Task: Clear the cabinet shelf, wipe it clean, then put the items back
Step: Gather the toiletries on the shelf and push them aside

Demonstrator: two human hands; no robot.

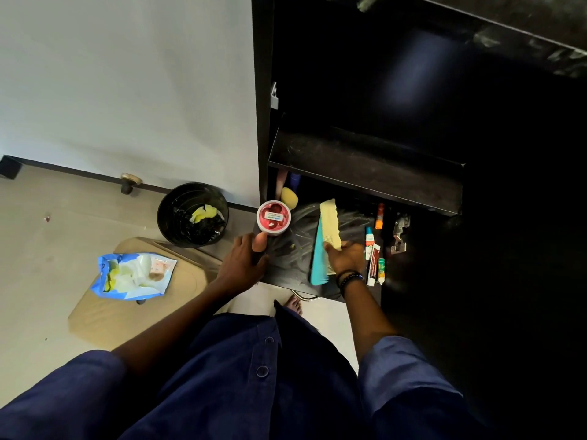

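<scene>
A dark cabinet (pixel 263 90) stands open against a white wall, and the person in blue clothes looks down into it. On the pale floor to the left lies a flat piece of cardboard (pixel 104 319), and beside it stands a black bin (pixel 192 214) with some yellow paper inside. A blue packet of wipes (pixel 133 276) rests on the cardboard, its top torn open.

Inside the cabinet, the upper shelf (pixel 365 166) is dusty and bare. The lower shelf (pixel 286 258) carries the things. The left hand (pixel 244 262) is at the front left corner of this shelf, and its grip holds the red jar (pixel 273 216) from the near side, the thumb pressed on the jar's wall. The jar is upright, at the left edge of the shelf.

The right hand (pixel 346 257), with a dark bead bracelet (pixel 349 277) on the wrist, lies over two combs in the middle of the shelf: a teal comb (pixel 317 262) and a cream comb (pixel 330 223) that partly covers it. The fingers rest on the near end of the cream comb; if the grip really closes round the combs, one cannot tell.

Just right of this hand some small tubes (pixel 371 258) lie side by side, and an orange-capped tube (pixel 379 217) lies a little behind them. A yellow sponge (pixel 289 196) sits behind the jar, at the back left.
</scene>
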